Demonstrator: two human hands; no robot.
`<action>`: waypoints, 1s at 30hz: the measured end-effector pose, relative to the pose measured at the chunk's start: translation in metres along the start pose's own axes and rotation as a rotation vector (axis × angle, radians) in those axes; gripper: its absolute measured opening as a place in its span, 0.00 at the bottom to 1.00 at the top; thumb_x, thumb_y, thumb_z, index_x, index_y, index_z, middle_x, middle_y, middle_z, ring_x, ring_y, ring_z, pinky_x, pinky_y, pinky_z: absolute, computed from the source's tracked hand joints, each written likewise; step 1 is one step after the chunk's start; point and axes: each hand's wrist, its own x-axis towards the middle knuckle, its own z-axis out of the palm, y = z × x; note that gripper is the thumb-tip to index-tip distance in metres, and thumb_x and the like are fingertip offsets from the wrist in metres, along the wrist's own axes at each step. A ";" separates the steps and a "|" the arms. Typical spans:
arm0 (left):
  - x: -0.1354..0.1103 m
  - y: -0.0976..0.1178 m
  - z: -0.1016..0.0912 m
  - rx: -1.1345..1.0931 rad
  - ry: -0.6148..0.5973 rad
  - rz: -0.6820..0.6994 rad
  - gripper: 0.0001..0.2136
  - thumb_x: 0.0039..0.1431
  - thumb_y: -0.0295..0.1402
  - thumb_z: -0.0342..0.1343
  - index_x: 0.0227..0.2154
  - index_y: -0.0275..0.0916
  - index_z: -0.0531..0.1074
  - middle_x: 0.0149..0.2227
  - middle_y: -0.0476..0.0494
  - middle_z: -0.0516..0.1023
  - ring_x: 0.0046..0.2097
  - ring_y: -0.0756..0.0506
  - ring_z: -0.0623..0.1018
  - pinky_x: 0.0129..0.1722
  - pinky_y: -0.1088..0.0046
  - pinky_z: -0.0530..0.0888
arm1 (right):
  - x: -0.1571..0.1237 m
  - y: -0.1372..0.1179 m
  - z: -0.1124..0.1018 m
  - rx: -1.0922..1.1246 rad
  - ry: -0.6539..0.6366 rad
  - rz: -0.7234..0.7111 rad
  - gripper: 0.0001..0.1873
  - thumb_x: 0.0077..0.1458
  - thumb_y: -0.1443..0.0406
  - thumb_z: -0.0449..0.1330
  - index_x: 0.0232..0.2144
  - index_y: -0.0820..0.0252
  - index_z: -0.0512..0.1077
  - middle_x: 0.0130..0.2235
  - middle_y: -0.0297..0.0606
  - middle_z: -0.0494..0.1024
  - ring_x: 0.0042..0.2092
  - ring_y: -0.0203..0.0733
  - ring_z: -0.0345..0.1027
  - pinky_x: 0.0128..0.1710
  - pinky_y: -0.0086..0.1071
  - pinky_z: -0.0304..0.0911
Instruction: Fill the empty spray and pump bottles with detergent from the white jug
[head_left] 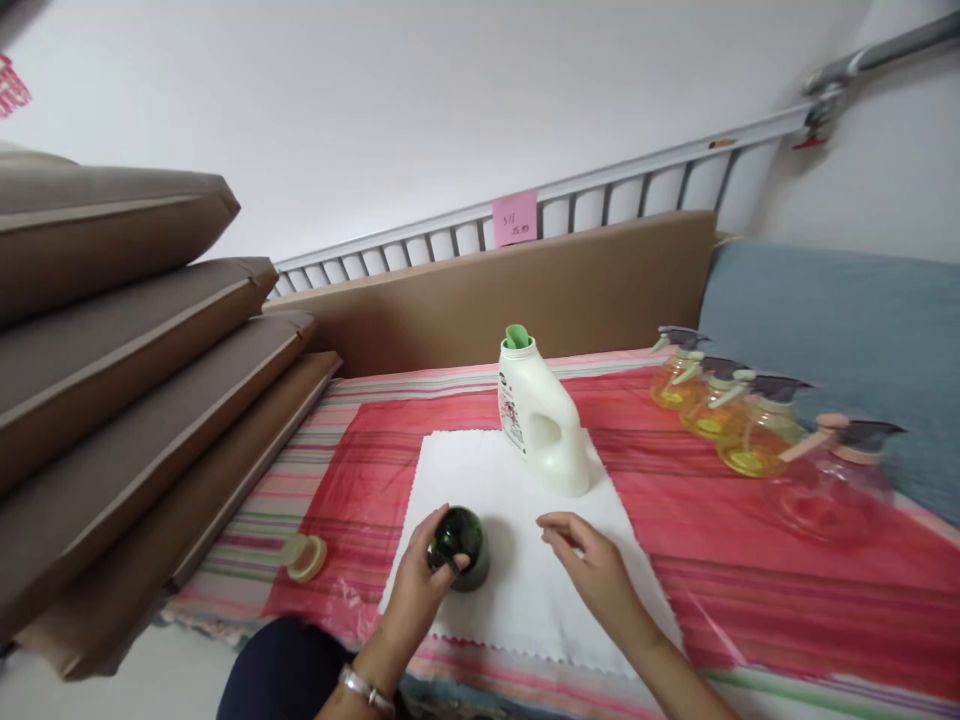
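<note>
My left hand point(425, 575) grips a dark green cup point(472, 562) that sits on a white cloth point(517, 610), with the thumb over the near edge and the fingers along the left side. The inside of the cup looks dark and glossy. To its right, my right hand point(586, 558) hovers over the cloth, fingers loosely bent and thumb a little apart, with nothing visible in it. Upright beyond both hands stands a white detergent jug point(551, 440) with a handle. Its mouth shows a green spout point(517, 338), and no cap is on it.
Several pump bottles point(757, 440) with yellow or pink contents line the right side. A small pale green lid point(304, 557) lies left on the red striped cover point(337, 510). Brown cushions point(150, 340) are stacked at left; a padded board point(465, 310) stands behind.
</note>
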 end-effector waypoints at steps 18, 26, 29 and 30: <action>0.009 0.176 -0.060 -0.426 0.385 0.367 0.10 0.53 0.38 0.55 0.32 0.35 0.73 0.25 0.48 0.74 0.20 0.55 0.66 0.18 0.81 0.62 | -0.012 0.006 0.012 0.140 -0.198 0.048 0.11 0.55 0.60 0.50 0.32 0.58 0.70 0.28 0.34 0.75 0.29 0.40 0.69 0.30 0.32 0.64; 0.023 0.170 -0.019 -0.417 0.391 0.459 0.08 0.55 0.36 0.54 0.28 0.36 0.71 0.23 0.49 0.74 0.21 0.54 0.68 0.21 0.79 0.64 | -0.017 0.010 0.012 0.031 -0.244 0.009 0.10 0.55 0.62 0.50 0.33 0.57 0.71 0.30 0.36 0.76 0.31 0.42 0.69 0.31 0.34 0.62; 0.031 0.150 -0.004 -0.410 0.363 0.402 0.09 0.54 0.37 0.55 0.26 0.36 0.71 0.19 0.51 0.71 0.20 0.53 0.67 0.19 0.79 0.63 | -0.016 0.011 0.012 0.008 -0.261 -0.001 0.10 0.55 0.63 0.50 0.33 0.56 0.71 0.32 0.37 0.77 0.33 0.43 0.69 0.34 0.35 0.62; 0.033 0.145 -0.001 -0.402 0.361 0.390 0.09 0.54 0.37 0.55 0.26 0.36 0.71 0.18 0.51 0.71 0.20 0.53 0.67 0.19 0.79 0.63 | -0.016 0.010 0.012 0.002 -0.266 -0.002 0.10 0.55 0.63 0.50 0.33 0.56 0.71 0.33 0.37 0.77 0.34 0.43 0.70 0.35 0.35 0.62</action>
